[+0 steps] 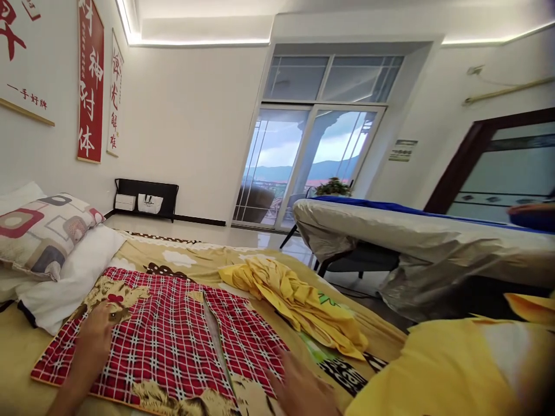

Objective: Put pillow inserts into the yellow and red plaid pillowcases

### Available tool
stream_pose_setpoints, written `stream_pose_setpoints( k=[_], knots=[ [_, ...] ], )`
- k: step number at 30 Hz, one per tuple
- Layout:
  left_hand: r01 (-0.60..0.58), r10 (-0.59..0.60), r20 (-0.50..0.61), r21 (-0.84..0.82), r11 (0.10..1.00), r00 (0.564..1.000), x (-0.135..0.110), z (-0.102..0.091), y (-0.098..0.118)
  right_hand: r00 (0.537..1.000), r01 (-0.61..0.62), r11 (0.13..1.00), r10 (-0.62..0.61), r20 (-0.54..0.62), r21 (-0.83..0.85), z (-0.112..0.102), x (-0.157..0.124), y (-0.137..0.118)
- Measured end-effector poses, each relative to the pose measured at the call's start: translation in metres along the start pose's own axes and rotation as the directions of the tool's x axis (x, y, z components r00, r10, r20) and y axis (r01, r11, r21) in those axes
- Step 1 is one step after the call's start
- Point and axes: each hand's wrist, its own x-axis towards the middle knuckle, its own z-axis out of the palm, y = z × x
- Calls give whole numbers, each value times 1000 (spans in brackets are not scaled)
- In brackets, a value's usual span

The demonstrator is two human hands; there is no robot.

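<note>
1. Head view: red plaid cloth (165,329) lies spread on the bed (143,251), printed with tan animal figures along its left and lower parts. A narrow split runs from near its upper edge to its lower edge.

2. Left hand (96,332) is over the left part of the plaid cloth, beside a red bow print. Its fingers point away from the wearer; whether they pinch any fabric cannot be told.

3. Right hand (306,387) is at the cloth's lower right corner, blurred. Its fingers reach toward the plaid; grip or contact cannot be confirmed.

4. Crumpled yellow cloth (295,294) lies on the bed just beyond the plaid cloth, to its right. Further yellow fabric (437,364) fills the near right corner, partly out of frame.

5. Patterned pillow (52,231) rests at the left side of the bed, on white bedding (87,271).

6. Beyond the bed, to the right: a desk (390,225) under a pale, wrinkled cover, with blue cloth (373,203) on top.

7. Far wall: a low black stand (167,199) bearing a white box (125,201) and a white bag (150,203); sliding glass doors (277,150) to the right.

8. Left wall: hanging scrolls, one red (90,86).
</note>
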Motion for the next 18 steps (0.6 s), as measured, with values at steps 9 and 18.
stream_pose_setpoints(
  k=[9, 18],
  knots=[
    [-221, 268, 604, -154, 963, 750, -26, 76, 95, 822, 239, 890, -398, 407, 388, 45, -52, -214],
    [161, -258, 348, 284, 945, 901, -65, 27, -47, 801, 148, 983, -182, 571, 106, 36, -56, -99]
  ],
)
